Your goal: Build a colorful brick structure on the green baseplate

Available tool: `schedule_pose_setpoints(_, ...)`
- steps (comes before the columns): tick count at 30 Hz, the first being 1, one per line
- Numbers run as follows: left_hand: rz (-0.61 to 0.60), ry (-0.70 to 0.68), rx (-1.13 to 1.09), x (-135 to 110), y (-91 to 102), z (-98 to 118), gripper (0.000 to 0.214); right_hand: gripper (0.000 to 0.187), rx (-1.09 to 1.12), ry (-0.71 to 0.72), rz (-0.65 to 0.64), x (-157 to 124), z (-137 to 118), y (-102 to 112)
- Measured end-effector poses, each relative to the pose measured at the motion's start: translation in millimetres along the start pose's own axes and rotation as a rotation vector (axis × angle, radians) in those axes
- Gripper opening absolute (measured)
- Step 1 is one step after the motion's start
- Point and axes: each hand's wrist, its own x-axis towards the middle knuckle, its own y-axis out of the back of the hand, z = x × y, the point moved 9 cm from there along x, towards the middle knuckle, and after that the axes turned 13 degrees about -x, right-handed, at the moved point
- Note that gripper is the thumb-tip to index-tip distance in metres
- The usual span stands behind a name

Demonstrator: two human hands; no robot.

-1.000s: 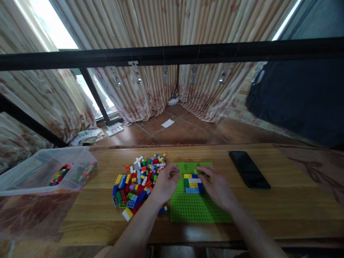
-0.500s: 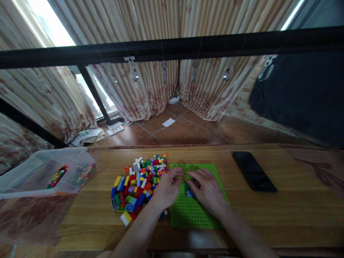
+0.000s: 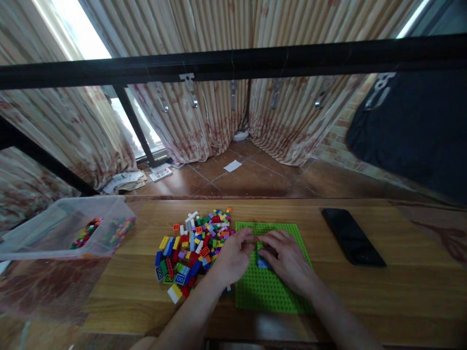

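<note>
Over my remote feed, the left hand (image 3: 235, 257) and right hand (image 3: 290, 258) curl close, any grip hidden; uneven pressing could skew the blocks (image 3: 262, 263) beneath the right.

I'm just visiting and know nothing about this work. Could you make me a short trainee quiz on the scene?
1. Fill in: From the wearer's view, the pile of toy bricks lies to the ____ of the green studded baseplate.
2. True or false: All the bricks in that pile share one color.
3. What lies to the right of the baseplate? A) a mug B) a smartphone C) scissors

Key: 1. left; 2. false; 3. B
</note>
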Motion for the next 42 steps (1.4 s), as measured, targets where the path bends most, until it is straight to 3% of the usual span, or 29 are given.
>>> schedule_pose_setpoints(8,0.026,0.057,0.038,-2.7,3.1,-0.6,0.045,0.019,0.077,-0.061,0.003,1.7,7.9,-1.9)
schedule_pose_setpoints(17,0.035,0.069,-0.083,-1.5,-0.6,-16.3,0.048,0.019,0.173,-0.088,0.017,1.7,16.1,-7.1)
schedule_pose_setpoints(29,0.095,0.196,-0.265,-1.1,-1.9,-34.3,0.053,0.02,0.206,-0.147,-0.036,5.5,22.0,-11.0)
schedule_pose_setpoints(37,0.082,0.203,-0.308,-2.3,-5.6,-34.9,0.055,0.019,0.192,-0.149,-0.056,10.1,24.9,-13.1)
schedule_pose_setpoints(42,0.06,0.205,-0.197,-8.0,-7.3,-23.3,0.057,0.018,0.159,-0.151,-0.065,14.4,23.9,-12.5)
